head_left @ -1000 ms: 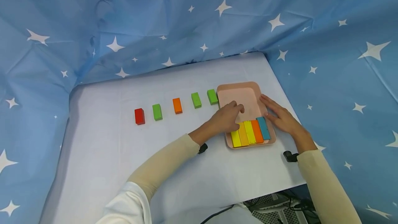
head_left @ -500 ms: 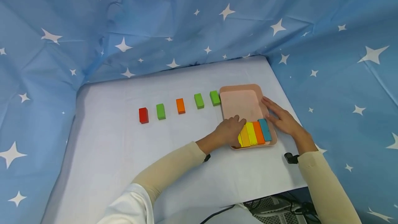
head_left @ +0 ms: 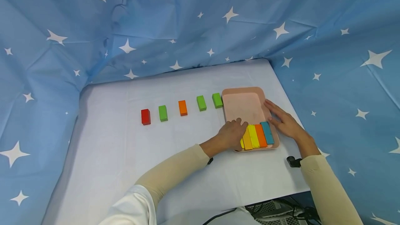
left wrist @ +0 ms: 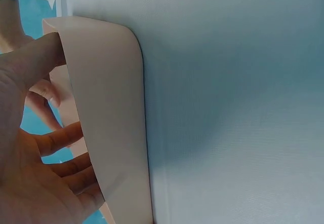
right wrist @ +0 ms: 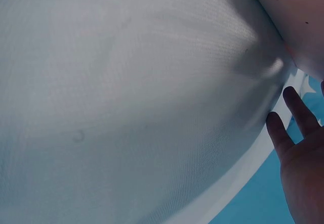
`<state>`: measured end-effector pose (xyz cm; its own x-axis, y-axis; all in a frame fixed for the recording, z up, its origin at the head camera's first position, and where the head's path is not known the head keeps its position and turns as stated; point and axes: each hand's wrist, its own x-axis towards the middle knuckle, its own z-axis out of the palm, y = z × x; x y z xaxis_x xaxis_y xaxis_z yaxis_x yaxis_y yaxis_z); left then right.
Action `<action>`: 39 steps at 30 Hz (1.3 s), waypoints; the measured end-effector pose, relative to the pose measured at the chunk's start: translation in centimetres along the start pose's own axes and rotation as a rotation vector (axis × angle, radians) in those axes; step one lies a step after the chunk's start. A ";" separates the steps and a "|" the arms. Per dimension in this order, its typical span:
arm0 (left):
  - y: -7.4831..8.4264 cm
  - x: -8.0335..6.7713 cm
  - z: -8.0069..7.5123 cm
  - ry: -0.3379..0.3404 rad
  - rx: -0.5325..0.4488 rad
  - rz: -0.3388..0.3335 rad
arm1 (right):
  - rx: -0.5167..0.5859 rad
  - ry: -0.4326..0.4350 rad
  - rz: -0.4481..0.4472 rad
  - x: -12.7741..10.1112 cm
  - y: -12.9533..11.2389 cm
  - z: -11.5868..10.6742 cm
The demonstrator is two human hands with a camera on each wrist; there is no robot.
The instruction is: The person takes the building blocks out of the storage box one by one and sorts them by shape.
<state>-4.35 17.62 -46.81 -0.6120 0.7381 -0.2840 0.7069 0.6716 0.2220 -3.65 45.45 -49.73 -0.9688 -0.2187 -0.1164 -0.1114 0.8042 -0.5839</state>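
A pink tray point(head_left: 243, 105) sits at the table's right side, with a row of blocks along its near end. My left hand point(head_left: 232, 134) reaches over the tray's left rim and spans the leftmost yellow block point(head_left: 242, 143), mostly covering it. In the left wrist view, thumb and bent fingers of the left hand point(left wrist: 48, 178) go behind the tray wall point(left wrist: 109, 107); their tips are hidden. Beside that block lie an amber block point(head_left: 247, 140), another yellow block point(head_left: 254, 136), an orange block point(head_left: 261, 135) and a blue block point(head_left: 267, 133). My right hand point(head_left: 285, 122) rests straight-fingered against the tray's right rim.
Left of the tray, a red block point(head_left: 145, 117), an orange block point(head_left: 183, 108) and three green blocks, including one green block point(head_left: 217, 100) close to the rim, stand spaced in a line. A blue star-patterned curtain point(head_left: 187, 20) surrounds the white table point(head_left: 125, 159).
My left hand has come down from above the tray onto the leftmost yellow block, covering most of it. The right hand stays at the right rim. The head view has shifted slightly.
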 end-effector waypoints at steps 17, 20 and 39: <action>-0.1 0.1 0.1 0.005 0.016 0.017 | 0.004 0.000 0.013 -0.2 0.2 0.2; -0.1 0.2 0.2 0.004 0.030 0.012 | 0.010 0.004 0.003 -0.2 0.2 0.2; -0.8 0.1 0.0 0.037 0.002 0.014 | 0.024 0.009 -0.016 0.0 0.2 0.3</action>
<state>-4.95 17.20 -47.04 -0.6146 0.7493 -0.2465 0.7162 0.6610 0.2236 -3.64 45.44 -50.11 -0.9689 -0.2264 -0.0997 -0.1216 0.7869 -0.6050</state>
